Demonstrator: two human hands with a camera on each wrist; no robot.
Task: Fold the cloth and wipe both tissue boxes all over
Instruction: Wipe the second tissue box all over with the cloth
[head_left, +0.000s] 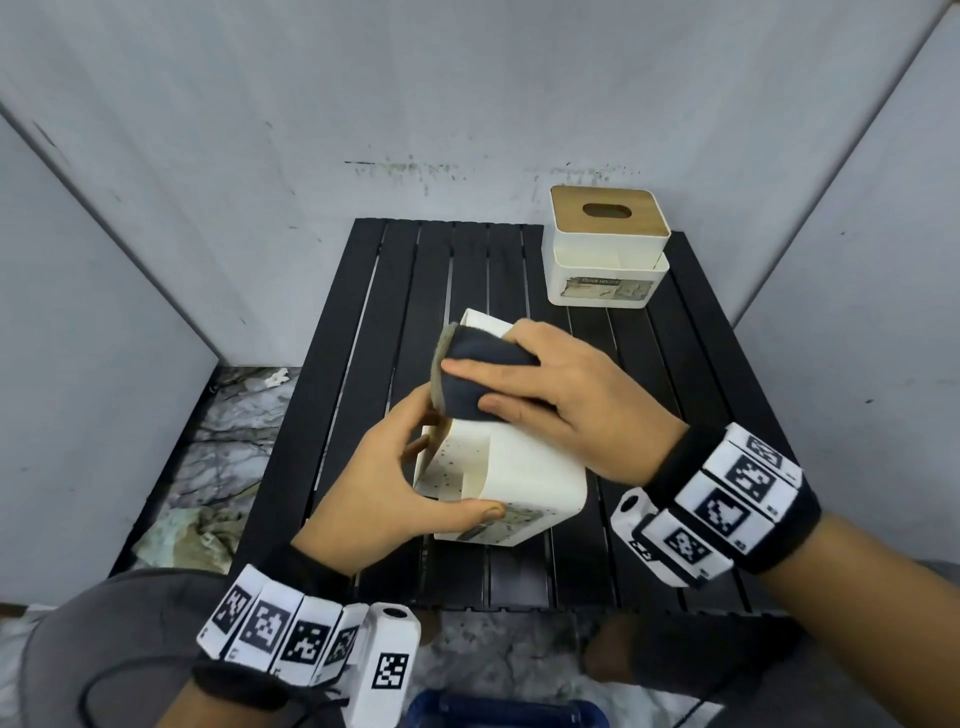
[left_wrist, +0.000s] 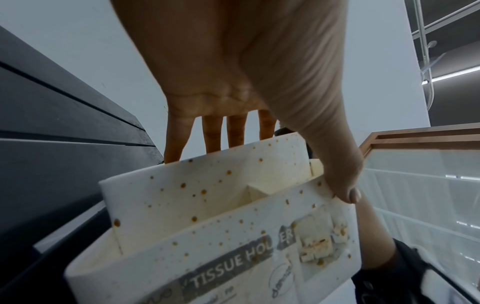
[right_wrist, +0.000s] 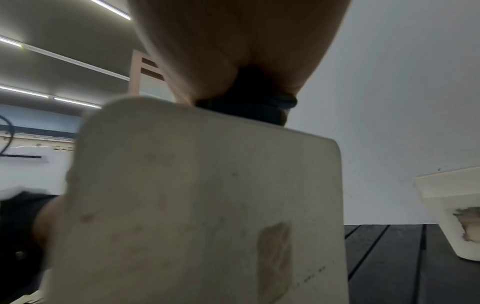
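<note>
Our left hand (head_left: 387, 480) grips the near end of the speckled white plastic tissue box (head_left: 524, 488), tipped on its side mid-way on the black slatted table (head_left: 363, 332). Our right hand (head_left: 566, 400) presses the folded dark cloth (head_left: 480, 374) onto its upper face, fingers curled over it. The second white tissue box with a wooden lid (head_left: 605, 244) stands upright at the far right.

place: indoor recording booth | grey panel walls (head_left: 208, 156) | black slatted table (head_left: 649, 364) | ceiling strip lights (right_wrist: 75, 61)
</note>
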